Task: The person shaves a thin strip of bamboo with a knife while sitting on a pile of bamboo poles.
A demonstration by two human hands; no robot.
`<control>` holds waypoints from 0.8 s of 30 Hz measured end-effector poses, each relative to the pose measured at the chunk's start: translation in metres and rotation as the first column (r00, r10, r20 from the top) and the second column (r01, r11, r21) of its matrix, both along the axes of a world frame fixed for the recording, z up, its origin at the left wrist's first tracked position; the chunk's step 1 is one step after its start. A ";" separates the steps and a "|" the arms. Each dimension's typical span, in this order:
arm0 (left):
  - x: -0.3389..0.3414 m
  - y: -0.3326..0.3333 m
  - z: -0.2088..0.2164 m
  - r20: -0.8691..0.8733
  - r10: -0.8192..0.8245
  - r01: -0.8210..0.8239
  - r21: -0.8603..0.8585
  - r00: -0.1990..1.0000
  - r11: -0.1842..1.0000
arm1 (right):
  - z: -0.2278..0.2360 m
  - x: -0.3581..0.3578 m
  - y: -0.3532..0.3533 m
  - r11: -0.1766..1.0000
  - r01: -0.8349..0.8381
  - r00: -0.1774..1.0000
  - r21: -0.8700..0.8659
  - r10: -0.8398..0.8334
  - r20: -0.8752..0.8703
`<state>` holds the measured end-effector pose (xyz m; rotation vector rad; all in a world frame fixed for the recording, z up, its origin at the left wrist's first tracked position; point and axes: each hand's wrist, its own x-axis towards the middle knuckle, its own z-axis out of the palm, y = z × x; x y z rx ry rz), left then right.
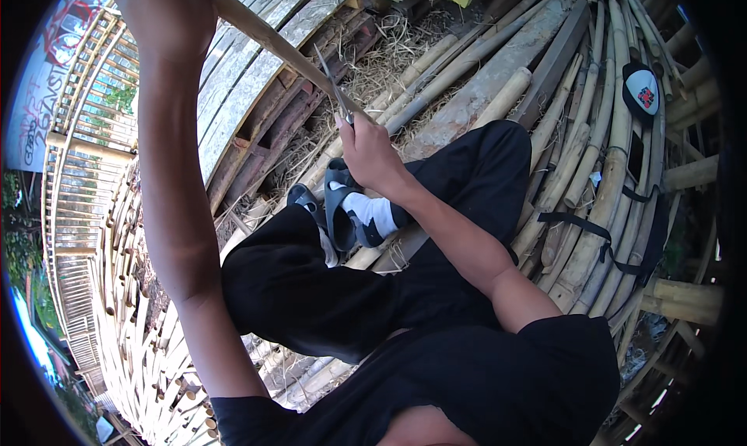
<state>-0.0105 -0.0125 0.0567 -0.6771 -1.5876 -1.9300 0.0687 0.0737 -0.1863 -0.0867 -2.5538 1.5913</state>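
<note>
A long bamboo stick [272, 41] slants across the upper middle of the head view. My left hand [167, 14] grips its far end, with the fingers partly cut off by the top edge. Near the stick's lower end, my right hand [369, 150] is closed round a knife [337, 92]. The thin blade points up and away and lies against or just beside the stick; contact cannot be made out. Most of the knife's handle is hidden in the fingers.
I sit on a heap of bamboo poles [615, 127], legs bent, in sandals [340, 212]. Wooden pallet slats [249, 64] lie ahead, beside dry shavings [397, 49]. At right are a cap [642, 90] and a black strap [576, 223]. A bamboo fence [74, 205] stands left.
</note>
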 end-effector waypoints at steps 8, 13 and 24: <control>-0.008 -0.021 0.004 0.045 -0.123 0.123 0.000 0.991 0.992 | -0.058 -0.010 0.019 0.983 -0.001 0.999 0.181 -0.007 0.043; -0.010 -0.021 0.003 0.078 -0.142 0.140 0.029 0.987 0.990 | -0.050 -0.016 0.029 0.985 -0.128 0.976 0.112 0.105 0.192; -0.014 -0.022 0.008 0.081 -0.258 0.253 0.071 0.963 0.965 | -0.057 -0.003 0.018 0.991 -0.002 1.000 0.135 0.001 0.011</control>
